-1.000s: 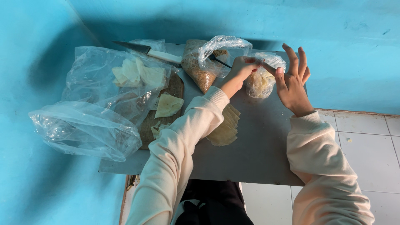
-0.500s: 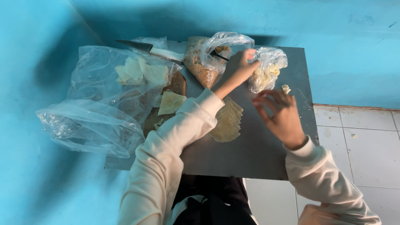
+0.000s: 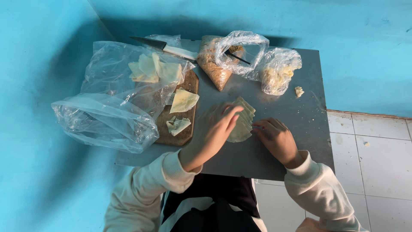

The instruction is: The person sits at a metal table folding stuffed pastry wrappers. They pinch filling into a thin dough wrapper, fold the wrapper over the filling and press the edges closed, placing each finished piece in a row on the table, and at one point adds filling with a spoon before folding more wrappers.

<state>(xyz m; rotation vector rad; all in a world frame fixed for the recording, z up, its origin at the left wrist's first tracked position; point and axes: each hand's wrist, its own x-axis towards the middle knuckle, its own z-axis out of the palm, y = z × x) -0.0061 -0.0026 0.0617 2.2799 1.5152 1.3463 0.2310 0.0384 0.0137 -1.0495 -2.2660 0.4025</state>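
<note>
1. L hand [image 3: 213, 134] is resting over the left edge of the stack of thin pale wrappers [image 3: 241, 121], fingers spread loose, flat on it, not clamped. Slightly blurred.
2. R hand [image 3: 277, 138] is sitting at the stack's right edge, fingertips [image 3: 259, 126] touching the wrappers; fingers curled, looks like a light pinch but can't tell if it's actually gripping a sheet.
3. Stack is lying fanned on the grey table [image 3: 300, 124], about mid-table, between both hands.
4. Wooden board [image 3: 182, 109] is lying just left of the L hand w/ two loose wrapper pieces [image 3: 183, 101] on it.
5. Big clear plastic bags [image 3: 116, 103] are covering the table's left side, one holding more cut wrappers.
6. Knife [image 3: 165, 46] is lying at the far edge, white handle, dark blade.
7. Bag of brown filling [image 3: 216, 64] and a bag of yellowish stuff [image 3: 277, 73] are sitting at the back, close together.
8. Small crumb [image 3: 299, 91] is lying just right of the yellowish bag.
9. Blue walls are wrapping round the table's left and back.
</note>
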